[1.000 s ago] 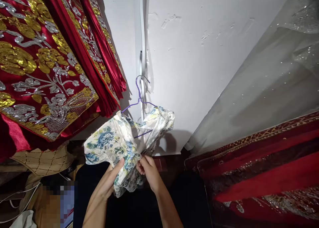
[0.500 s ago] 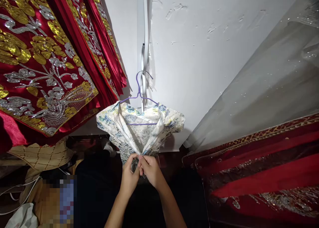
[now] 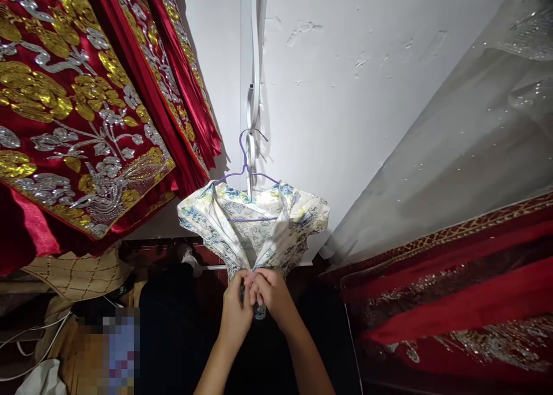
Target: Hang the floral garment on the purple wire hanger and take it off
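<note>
A white garment with blue and yellow flowers [image 3: 254, 225] hangs on a purple wire hanger [image 3: 247, 170] from a white hook strip on the wall. My left hand [image 3: 237, 306] and my right hand [image 3: 271, 294] are pressed together just below it, both pinching the front edges of the flowered garment where they meet. The fingers of both are closed on the cloth. What lies between the fingertips is too small to make out.
Red garments with gold and silver embroidery [image 3: 73, 107] hang at the left. A clear plastic cover [image 3: 466, 147] over red embroidered cloth [image 3: 453, 303] fills the right. A tan quilted item [image 3: 73, 274] and cables lie at lower left. The white wall [image 3: 337, 84] is behind.
The garment's left side, bunched up before, now hangs spread on the hanger. My left hand moved right from the bunched cloth to meet my right hand at the front.
</note>
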`<state>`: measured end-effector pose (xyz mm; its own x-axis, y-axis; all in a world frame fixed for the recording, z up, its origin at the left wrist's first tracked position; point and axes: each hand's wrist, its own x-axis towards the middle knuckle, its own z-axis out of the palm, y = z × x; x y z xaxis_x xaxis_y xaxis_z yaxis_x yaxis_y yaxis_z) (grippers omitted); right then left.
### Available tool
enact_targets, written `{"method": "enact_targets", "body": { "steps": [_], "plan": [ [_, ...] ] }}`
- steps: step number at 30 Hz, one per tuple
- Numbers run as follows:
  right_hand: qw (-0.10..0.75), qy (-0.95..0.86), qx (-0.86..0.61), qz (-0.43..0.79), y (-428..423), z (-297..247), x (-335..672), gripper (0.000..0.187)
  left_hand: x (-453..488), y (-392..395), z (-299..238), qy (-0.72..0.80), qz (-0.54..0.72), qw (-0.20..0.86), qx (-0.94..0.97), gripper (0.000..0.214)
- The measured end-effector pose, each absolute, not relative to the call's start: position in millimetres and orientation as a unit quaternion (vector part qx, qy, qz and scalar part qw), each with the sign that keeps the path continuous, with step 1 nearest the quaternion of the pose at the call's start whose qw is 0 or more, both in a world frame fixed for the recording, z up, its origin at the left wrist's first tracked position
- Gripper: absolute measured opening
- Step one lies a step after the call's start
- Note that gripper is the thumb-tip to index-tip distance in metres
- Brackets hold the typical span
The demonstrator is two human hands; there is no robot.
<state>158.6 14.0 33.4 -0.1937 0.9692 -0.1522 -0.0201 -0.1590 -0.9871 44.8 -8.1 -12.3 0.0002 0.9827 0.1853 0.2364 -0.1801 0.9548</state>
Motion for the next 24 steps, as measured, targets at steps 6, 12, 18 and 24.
{"method": "enact_targets", "body": {
  "steps": [6, 12, 18, 24],
  "plan": [
    [0.490, -0.501, -0.472, 0.536, 46.0, 87.8, 154.0, 0.026, 53.7, -2.2, -21.8, 0.526, 0.470, 0.332, 0.627, 0.019],
    [0.560, -0.512, -0.442, 0.479, 61.9, 150.0, 144.2, 0.028, 38.5, 9.9, -32.9, 0.500, 0.435, 0.313, 0.681, 0.018],
    [0.534, -0.567, -0.394, 0.488, 57.1, 158.3, 154.4, 0.028, 20.5, 29.7, -14.2, 0.472, 0.410, 0.357, 0.694, 0.017],
    [0.554, -0.565, -0.409, 0.454, 51.4, 153.5, 164.5, 0.027, 17.9, 41.3, 94.0, 0.457, 0.566, 0.307, 0.614, 0.035]
  ]
}}
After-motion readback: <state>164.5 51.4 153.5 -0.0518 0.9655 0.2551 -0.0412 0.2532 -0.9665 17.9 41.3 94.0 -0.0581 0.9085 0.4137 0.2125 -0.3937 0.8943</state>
